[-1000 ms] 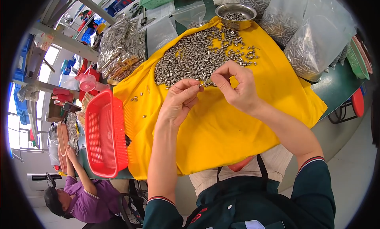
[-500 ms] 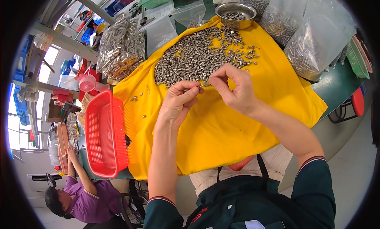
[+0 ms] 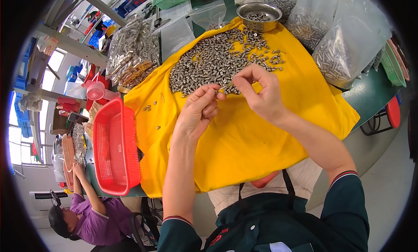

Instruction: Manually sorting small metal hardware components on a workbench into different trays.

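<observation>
A large heap of small silvery cylindrical metal parts (image 3: 204, 62) covers the far part of a yellow cloth (image 3: 244, 147). At the near edge of the heap my left hand (image 3: 199, 110) pinches a small slim metal piece (image 3: 223, 87) between thumb and forefinger. Its tip points toward my right hand (image 3: 261, 94), whose thumb and fingertips are pressed together close by. Whatever the right fingertips grip is too small to make out. A few loose metal parts (image 3: 148, 108) lie apart on the cloth to the left.
A red plastic basket (image 3: 116, 154) stands left of the cloth. Beyond the heap sits a steel bowl (image 3: 260, 23) of metal parts. Clear bags of metal pieces (image 3: 337, 62) crowd the right; another bag (image 3: 133, 51) lies far left. A co-worker (image 3: 93, 217) in purple sits at the left.
Both hands have shifted slightly, the fingertips rising a little away from me. The gap between the two pinches looks slightly wider, with the slim metal piece still between them.
</observation>
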Demonstrator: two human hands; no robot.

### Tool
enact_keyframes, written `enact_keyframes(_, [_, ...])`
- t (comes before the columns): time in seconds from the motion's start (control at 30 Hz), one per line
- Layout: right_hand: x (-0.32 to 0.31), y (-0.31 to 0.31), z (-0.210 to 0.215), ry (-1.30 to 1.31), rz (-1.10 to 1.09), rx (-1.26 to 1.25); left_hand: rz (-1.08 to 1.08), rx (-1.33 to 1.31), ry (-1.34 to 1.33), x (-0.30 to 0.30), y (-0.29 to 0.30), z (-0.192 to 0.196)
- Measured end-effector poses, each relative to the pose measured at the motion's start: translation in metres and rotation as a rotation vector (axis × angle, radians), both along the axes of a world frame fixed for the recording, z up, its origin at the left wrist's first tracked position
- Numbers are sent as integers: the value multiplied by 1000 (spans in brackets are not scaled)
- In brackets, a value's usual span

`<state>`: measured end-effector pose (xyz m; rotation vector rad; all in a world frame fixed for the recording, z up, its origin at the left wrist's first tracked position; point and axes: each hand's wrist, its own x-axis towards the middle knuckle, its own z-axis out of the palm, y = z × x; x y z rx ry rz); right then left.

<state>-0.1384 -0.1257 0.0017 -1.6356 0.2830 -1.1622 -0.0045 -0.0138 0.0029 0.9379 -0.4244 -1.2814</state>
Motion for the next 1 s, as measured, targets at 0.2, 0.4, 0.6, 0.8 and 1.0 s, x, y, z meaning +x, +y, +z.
enact_keyframes(0.2, [2, 1, -5, 5, -21, -101, -32, -8, 85, -2, 0, 2])
enact_keyframes(0.4, [3, 2, -5, 21, -15, -124, -50, -9, 63, -3, 0, 1])
enact_keyframes(0.6, [3, 3, -7, 32, -7, -127, -28, -17, 39, -2, -2, -4])
enact_keyframes(0.8, [3, 5, -6, 72, 16, -5, -4, -35, 25, -2, -2, -6])
enact_keyframes(1.0, [3, 3, -7, 43, 9, 15, 3, -50, -34, -5, -6, -4])
